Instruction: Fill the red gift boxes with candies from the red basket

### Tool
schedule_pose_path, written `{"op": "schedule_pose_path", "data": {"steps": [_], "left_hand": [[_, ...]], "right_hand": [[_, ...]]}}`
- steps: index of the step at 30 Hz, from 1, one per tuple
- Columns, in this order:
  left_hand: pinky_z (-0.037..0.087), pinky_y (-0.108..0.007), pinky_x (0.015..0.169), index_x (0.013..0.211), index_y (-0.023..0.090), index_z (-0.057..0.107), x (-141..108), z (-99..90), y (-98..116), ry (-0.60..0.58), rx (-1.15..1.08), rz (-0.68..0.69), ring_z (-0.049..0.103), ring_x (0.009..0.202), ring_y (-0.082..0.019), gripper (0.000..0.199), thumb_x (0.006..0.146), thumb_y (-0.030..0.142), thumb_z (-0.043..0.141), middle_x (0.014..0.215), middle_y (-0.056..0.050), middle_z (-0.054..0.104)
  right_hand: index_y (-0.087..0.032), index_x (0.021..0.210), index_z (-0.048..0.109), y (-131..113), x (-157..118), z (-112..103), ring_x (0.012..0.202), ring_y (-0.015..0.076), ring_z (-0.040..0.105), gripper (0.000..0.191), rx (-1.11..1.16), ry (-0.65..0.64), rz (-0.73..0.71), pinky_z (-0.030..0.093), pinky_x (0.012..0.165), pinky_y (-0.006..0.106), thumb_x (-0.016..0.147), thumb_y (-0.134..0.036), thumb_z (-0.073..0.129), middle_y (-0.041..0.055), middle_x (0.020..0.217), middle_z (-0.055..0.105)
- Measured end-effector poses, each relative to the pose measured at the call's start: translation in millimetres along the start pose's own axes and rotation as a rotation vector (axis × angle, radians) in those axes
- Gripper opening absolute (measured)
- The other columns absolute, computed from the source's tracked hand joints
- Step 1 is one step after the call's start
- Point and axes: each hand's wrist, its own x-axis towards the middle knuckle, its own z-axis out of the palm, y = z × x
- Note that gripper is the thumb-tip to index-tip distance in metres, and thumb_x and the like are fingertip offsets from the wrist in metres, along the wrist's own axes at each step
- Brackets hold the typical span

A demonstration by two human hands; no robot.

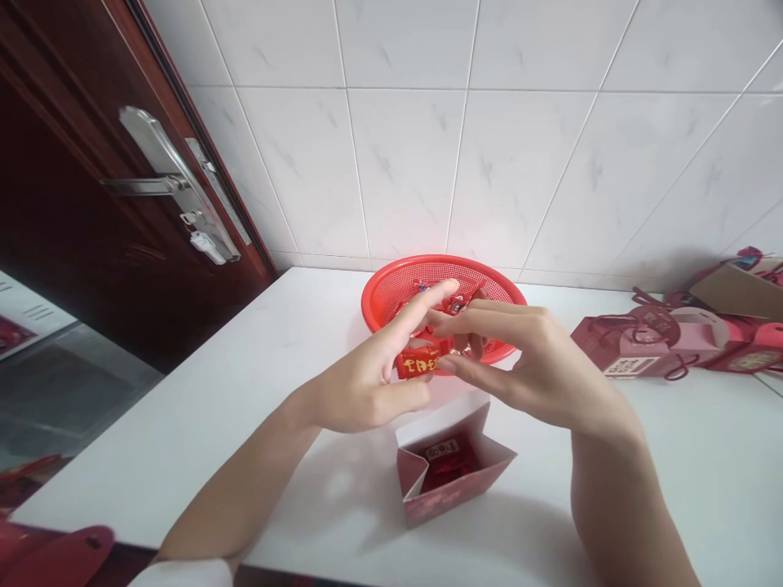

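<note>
Both my hands meet in front of a red mesh basket (pixel 374 306) that holds several wrapped candies. My left hand (pixel 367 379) has its fingers and thumb around a red-wrapped candy (pixel 419 364) with gold lettering. From the other side, my right hand (pixel 519 350) curls in, its thumb at the candy's right end. Red wrapping shows between its thumb and fingers, though the fingers partly overlap there. Below the hands stands an open pink paper gift box (pixel 446 499), flaps up, with red-wrapped pieces (pixel 449 465) inside.
On the right of the white table (pixel 245 367) lie closed pink gift boxes (pixel 642 346) and an open carton (pixel 743 285). A tiled wall (pixel 409 163) runs behind. At the left is a dark wooden door (pixel 67 122); a red item (pixel 67 558) lies at the front-left edge.
</note>
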Motion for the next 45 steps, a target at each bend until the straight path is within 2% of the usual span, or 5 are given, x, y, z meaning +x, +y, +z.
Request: {"op": "schedule_pose_path", "data": {"steps": [7,11,15,36,45], "left_hand": [[0.057,-0.034,0.085,0.158,0.032,0.032,-7,-5.8,10,0.03,0.224,-0.099,0.067,0.104,-0.02,0.075,0.091,0.033,0.065,0.139,-0.011,0.061],[0.051,-0.026,0.068,0.103,0.022,0.073,-10,-8.6,20,-0.171,0.49,-0.213,0.067,0.081,-0.017,0.021,0.092,0.037,0.065,0.093,-0.002,0.073],[0.041,-0.026,0.058,0.065,0.019,0.065,-10,-4.3,19,-0.264,0.63,-0.106,0.055,0.057,-0.013,0.038,0.099,0.022,0.049,0.06,0.002,0.06],[0.051,-0.025,0.057,0.089,0.027,0.074,-25,13.2,27,0.395,0.832,0.322,0.064,0.061,-0.012,0.022,0.098,0.02,0.055,0.076,0.001,0.07],[0.056,-0.027,0.055,0.089,0.031,0.071,-18,14.3,22,0.63,0.963,0.493,0.064,0.057,-0.013,0.016,0.095,0.021,0.061,0.072,0.003,0.071]], "right_hand": [[-0.019,0.095,0.073,-3,-4,-12,0.081,0.0151,0.072,0.005,0.048,-0.03,-0.023,0.058,0.074,0.026,0.093,-0.017,0.068,0.0024,0.092,0.078],[-0.02,0.089,0.072,-1,-11,-26,0.074,0.0141,0.07,0.005,-0.011,0.035,0.017,0.058,0.07,0.025,0.089,-0.015,0.071,-0.0003,0.084,0.076],[-0.019,0.091,0.072,2,-15,-30,0.071,0.0131,0.068,0.004,0.008,0.038,-0.008,0.059,0.069,0.024,0.089,-0.015,0.072,-0.0014,0.081,0.075],[-0.021,0.094,0.07,-35,-36,-27,0.068,0.0152,0.066,0.022,-0.218,-0.168,-0.118,0.052,0.063,0.026,0.104,-0.02,0.05,0.0038,0.079,0.071],[-0.021,0.075,0.057,-44,-47,-26,0.047,0.0113,0.043,0.033,-0.36,-0.188,-0.114,0.03,0.046,0.027,0.102,-0.011,0.041,-0.0028,0.058,0.051]]}}
